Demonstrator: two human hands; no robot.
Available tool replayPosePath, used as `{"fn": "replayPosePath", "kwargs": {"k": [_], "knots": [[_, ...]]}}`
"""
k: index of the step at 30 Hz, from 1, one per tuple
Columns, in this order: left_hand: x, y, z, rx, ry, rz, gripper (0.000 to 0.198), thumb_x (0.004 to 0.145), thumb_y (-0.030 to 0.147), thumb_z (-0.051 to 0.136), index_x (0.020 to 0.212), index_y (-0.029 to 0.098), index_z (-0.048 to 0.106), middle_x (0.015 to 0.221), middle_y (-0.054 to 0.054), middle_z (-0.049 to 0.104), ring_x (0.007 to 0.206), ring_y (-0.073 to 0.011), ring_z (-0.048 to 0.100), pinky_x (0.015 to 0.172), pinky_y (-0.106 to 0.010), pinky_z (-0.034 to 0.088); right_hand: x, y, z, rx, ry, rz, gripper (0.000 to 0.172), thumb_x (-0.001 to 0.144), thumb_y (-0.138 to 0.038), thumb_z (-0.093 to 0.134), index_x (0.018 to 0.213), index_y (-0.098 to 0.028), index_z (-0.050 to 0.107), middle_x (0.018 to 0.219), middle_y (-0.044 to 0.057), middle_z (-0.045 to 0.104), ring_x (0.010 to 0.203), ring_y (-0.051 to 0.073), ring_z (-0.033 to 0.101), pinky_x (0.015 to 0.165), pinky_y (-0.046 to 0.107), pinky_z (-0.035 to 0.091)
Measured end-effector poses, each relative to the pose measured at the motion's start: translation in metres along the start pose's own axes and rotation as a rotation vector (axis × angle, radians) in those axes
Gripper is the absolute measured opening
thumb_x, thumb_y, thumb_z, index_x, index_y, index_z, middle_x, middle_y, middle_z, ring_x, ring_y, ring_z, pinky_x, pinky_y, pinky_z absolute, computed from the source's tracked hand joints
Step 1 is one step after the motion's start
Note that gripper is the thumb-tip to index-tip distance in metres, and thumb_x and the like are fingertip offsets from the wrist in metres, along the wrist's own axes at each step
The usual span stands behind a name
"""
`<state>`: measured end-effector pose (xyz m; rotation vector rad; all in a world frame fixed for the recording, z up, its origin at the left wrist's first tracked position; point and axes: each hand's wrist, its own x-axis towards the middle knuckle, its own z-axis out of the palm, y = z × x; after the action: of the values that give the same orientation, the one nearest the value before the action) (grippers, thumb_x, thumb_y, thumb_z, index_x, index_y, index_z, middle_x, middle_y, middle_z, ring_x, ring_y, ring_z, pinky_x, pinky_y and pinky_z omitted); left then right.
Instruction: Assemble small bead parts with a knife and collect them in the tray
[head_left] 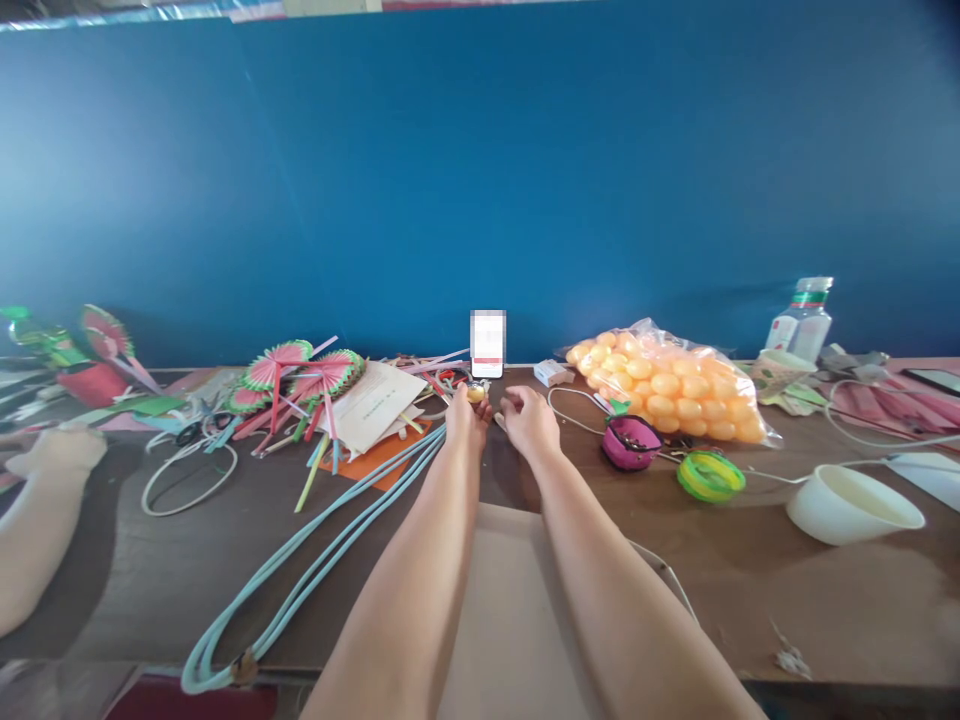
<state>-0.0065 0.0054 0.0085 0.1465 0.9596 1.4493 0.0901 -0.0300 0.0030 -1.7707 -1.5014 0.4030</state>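
My left hand [466, 418] is in the middle of the table, its fingers closed round a small rounded yellow thing [476, 394], perhaps an egg-shaped piece like those in the bag. Close by on its right, my right hand [531, 424] has bent fingers pointing toward the left one. Whatever its fingertips may hold is too small to make out. Just beyond both hands a phone [487, 345] with a lit screen leans upright. Pale blue tubing [330, 520] runs in a long loop left of my left forearm.
A clear bag of orange egg-shaped pieces [667, 385] lies right, behind a purple container [631, 442], a green-yellow ring [711, 476] and a white cup [855, 505]. Watermelon-patterned paper fans [330, 375] and papers [367, 405] lie left. Another person's hand [64, 455] rests far left.
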Motion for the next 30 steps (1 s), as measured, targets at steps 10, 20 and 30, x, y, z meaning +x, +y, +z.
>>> {"fn": "replayPosePath", "kwargs": {"k": [10, 20, 30], "knots": [[-0.005, -0.007, 0.003, 0.077, -0.327, 0.025, 0.021, 0.087, 0.032, 0.061, 0.083, 0.012, 0.061, 0.066, -0.002, 0.058, 0.051, -0.0078, 0.053, 0.053, -0.019, 0.048, 0.01, 0.006, 0.006, 0.601, -0.085, 0.088, 0.041, 0.079, -0.05, 0.062, 0.107, -0.022, 0.068, 0.097, 0.005, 0.072, 0.088, 0.017, 0.067, 0.074, 0.027, 0.052], [-0.007, -0.006, 0.002, 0.135, -0.415, 0.065, 0.024, 0.085, 0.035, 0.064, 0.082, 0.012, 0.062, 0.067, -0.003, 0.06, 0.055, -0.0092, 0.057, 0.057, -0.02, 0.049, 0.008, 0.002, 0.003, 0.838, -0.08, 0.175, 0.04, 0.07, -0.044, 0.07, 0.102, -0.02, 0.069, 0.084, 0.002, 0.07, 0.072, 0.014, 0.063, 0.059, 0.022, 0.048], [-0.013, -0.005, 0.003, 0.117, -0.437, 0.07, 0.022, 0.082, 0.032, 0.067, 0.078, 0.012, 0.061, 0.064, -0.002, 0.058, 0.053, -0.0081, 0.055, 0.056, -0.019, 0.048, 0.008, 0.0, 0.002, 0.969, -0.074, 0.216, 0.046, 0.064, -0.051, 0.075, 0.096, -0.019, 0.069, 0.076, 0.0, 0.068, 0.066, 0.012, 0.061, 0.06, 0.022, 0.048]]}}
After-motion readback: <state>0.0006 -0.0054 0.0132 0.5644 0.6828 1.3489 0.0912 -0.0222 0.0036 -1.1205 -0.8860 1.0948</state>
